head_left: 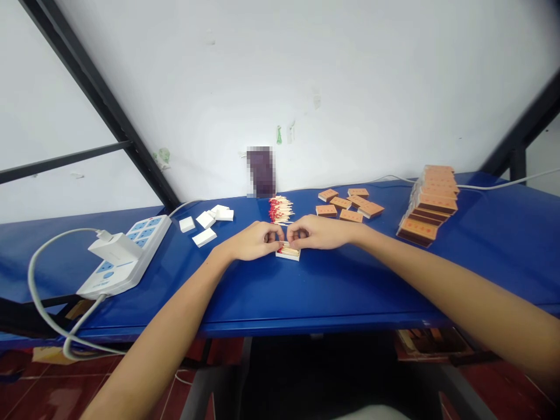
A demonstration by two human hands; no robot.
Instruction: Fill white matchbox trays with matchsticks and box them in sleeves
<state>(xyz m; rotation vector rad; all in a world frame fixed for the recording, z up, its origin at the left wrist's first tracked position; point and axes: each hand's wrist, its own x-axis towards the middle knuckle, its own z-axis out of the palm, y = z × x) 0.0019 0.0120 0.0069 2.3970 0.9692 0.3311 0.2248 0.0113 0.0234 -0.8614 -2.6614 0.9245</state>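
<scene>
A small white matchbox tray [289, 256] lies on the blue table in front of me, with pale, red-headed matches [289, 249] lying crosswise in it. At its left end, my left hand [256, 241] is closed, thumb and fingertips on the tray. My right hand [315, 232] is closed from the other side, its curled fingers pinching at the matches over the tray; my fingers partly hide what they grip. Just beyond both hands lies a pile of loose matches [282, 209], red heads to the left.
Several white trays [205, 236] lie to the left, near a white power strip [149, 242] with a plugged-in charger [116, 254] and cable. Several orange matchboxes [351, 216] are scattered right of the pile. Stacked matchboxes [433, 201] stand farther right. A pixelated dark object [262, 172] leans against the wall.
</scene>
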